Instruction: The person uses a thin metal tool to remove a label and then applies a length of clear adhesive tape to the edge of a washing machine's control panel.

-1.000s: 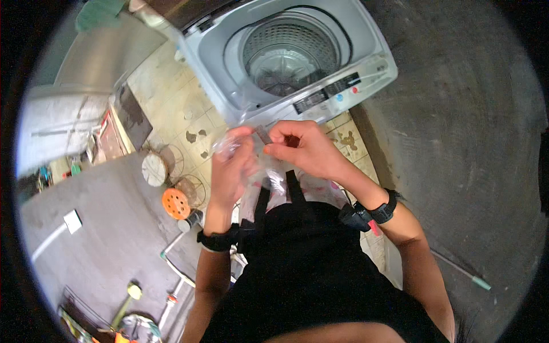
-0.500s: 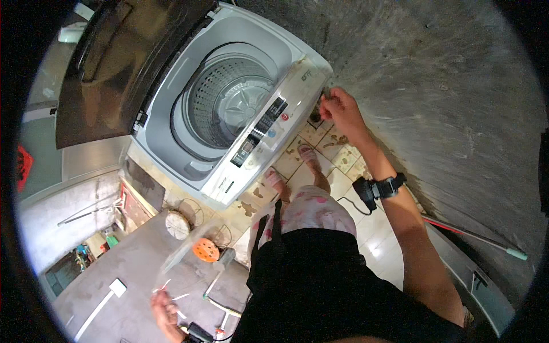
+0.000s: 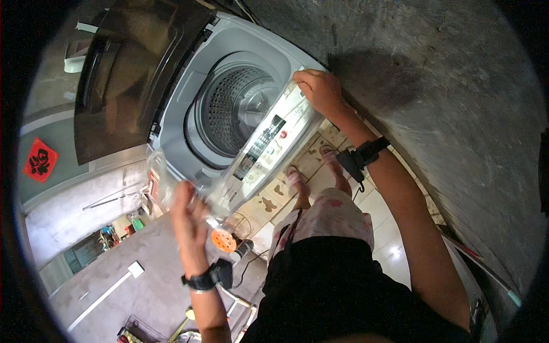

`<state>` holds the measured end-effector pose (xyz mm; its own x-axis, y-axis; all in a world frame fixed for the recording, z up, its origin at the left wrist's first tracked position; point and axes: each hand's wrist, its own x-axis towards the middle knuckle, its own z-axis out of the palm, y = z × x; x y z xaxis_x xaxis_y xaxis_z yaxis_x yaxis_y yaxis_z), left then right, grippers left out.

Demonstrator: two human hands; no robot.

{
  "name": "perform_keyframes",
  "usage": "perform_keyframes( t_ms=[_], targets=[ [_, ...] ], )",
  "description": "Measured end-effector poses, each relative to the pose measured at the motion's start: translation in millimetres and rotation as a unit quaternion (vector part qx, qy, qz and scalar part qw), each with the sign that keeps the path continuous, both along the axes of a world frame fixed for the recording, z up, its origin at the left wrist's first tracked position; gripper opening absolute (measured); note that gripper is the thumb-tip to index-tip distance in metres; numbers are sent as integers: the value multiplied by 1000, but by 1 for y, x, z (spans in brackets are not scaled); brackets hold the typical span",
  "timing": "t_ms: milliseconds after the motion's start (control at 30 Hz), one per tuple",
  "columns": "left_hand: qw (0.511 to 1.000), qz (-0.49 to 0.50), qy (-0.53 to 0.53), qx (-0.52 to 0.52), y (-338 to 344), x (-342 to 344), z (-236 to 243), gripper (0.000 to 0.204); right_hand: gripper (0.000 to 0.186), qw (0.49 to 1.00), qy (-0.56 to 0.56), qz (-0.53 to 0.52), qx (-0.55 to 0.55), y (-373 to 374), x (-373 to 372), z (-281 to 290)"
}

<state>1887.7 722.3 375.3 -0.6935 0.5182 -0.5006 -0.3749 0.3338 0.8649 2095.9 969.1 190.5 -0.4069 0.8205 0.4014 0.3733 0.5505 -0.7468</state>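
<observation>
Right hand (image 3: 320,91) grips the washing machine (image 3: 189,103) corner, bracing; left hand (image 3: 191,214) holds what looks like a clear plastic bag (image 3: 171,183) clear of the drum (image 3: 237,108).

The person's right hand (image 3: 318,91) reaches far forward on a nearly straight arm, palm down, fingers curled over an edge. A dark band circles the right wrist (image 3: 366,155). The left hand (image 3: 190,214) is raised closer to the body, forearm rising from the lower edge, fingers apparently loosely spread, though motion blur obscures them. A dark band wraps the left wrist (image 3: 205,279) too.
</observation>
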Motion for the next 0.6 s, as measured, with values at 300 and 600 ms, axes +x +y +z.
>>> perform_keyframes(
  t_ms=[300,600],
  targets=[
    [894,-311,321,26,159,63,-107,18,15,997,53,-2,56,-5,-4,-16],
    [792,-367,482,74,195,85,-147,16,21,996,79,20,19,-12,10,-26]
  ],
)
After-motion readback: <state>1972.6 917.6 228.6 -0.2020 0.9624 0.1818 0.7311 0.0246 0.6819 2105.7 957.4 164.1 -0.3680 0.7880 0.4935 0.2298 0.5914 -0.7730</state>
